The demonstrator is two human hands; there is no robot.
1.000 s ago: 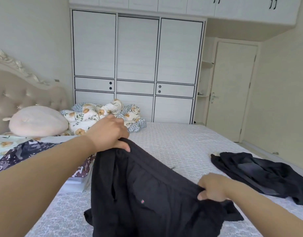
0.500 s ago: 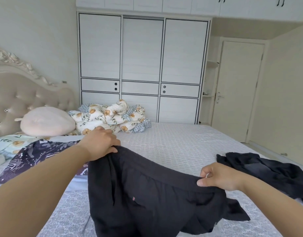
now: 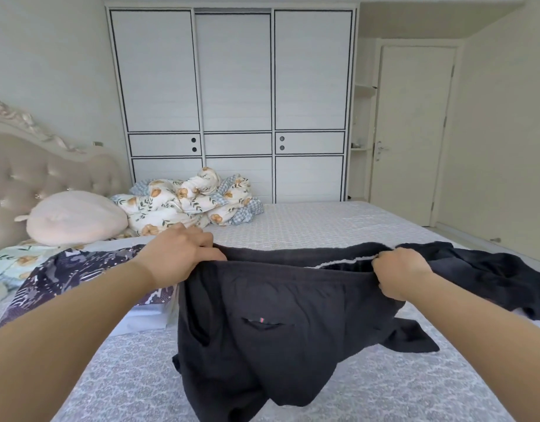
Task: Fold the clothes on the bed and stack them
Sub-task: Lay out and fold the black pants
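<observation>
I hold up a pair of black trousers [image 3: 262, 336] by the waistband above the bed [image 3: 308, 226]. My left hand [image 3: 180, 254] grips the left end of the waistband, and my right hand [image 3: 396, 275] grips the right end. The band is stretched level between them. The legs hang down onto the mattress, and a back pocket with a small tag faces me. A second black garment [image 3: 488, 272] lies crumpled on the bed behind my right hand. A dark patterned garment [image 3: 67, 275] lies spread flat under my left forearm.
A pink round cushion [image 3: 76, 217] and a bunched floral duvet [image 3: 189, 202] sit at the head of the bed by the tufted headboard [image 3: 34, 175]. A white wardrobe [image 3: 232, 102] and a shut door [image 3: 415, 132] stand beyond the bed.
My right hand has risen and moved outward, pulling the waistband taut and level. The trousers now hang more squarely, with the back pocket facing me.
</observation>
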